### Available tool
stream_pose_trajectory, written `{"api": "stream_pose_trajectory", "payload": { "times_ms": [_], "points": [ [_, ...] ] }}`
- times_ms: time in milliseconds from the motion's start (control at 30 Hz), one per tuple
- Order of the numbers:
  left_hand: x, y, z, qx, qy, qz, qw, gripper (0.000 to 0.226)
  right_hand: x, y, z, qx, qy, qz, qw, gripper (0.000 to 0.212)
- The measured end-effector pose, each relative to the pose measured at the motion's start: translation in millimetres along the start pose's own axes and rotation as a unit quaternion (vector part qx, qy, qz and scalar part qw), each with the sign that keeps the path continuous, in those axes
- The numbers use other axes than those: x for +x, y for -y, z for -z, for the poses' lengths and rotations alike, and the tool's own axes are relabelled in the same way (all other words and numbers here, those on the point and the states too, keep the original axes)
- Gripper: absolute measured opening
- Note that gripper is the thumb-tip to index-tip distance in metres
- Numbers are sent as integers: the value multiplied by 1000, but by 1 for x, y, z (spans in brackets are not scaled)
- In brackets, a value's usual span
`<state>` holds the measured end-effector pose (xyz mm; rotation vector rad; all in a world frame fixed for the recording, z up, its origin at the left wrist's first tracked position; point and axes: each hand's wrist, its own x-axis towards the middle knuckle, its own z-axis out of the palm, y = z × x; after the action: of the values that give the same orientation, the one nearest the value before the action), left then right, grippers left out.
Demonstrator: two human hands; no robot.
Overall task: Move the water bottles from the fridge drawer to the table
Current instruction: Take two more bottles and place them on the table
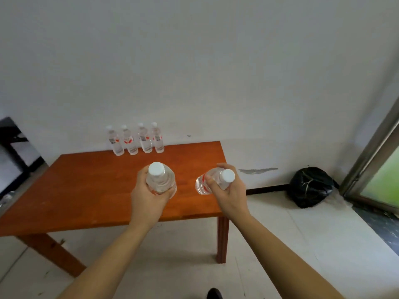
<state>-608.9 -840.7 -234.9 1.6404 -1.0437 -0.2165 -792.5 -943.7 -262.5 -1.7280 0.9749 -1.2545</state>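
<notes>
My left hand (146,197) grips a clear water bottle (160,180) with a white cap, held upright above the orange wooden table (86,190). My right hand (230,195) grips a second clear water bottle (212,182), tilted with its cap toward me, over the table's right part. Several more water bottles (135,140) with red-and-white labels stand in a row at the table's far edge, against the wall. The fridge drawer is not in view.
A white wall rises right behind the table. A black bag (311,186) lies on the floor to the right, near a metal door frame (371,152). A dark piece of furniture (13,152) stands at the left edge.
</notes>
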Motion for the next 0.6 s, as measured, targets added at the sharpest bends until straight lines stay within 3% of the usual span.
{"api": "stream_pose_trajectory", "payload": {
  "times_ms": [333, 467, 600],
  "points": [
    [226, 47, -73, 60, 4, -38, 998, 84, 219, -46, -56, 13, -19, -34, 999, 39],
    [284, 74, -84, 106, 13, -29, 994, 89, 276, -65, -84, 1, -33, -57, 998, 38],
    [340, 114, -97, 73, 48, 2, 996, 87, 320, -94, -121, -6, -39, -93, 995, 40]
  ]
}}
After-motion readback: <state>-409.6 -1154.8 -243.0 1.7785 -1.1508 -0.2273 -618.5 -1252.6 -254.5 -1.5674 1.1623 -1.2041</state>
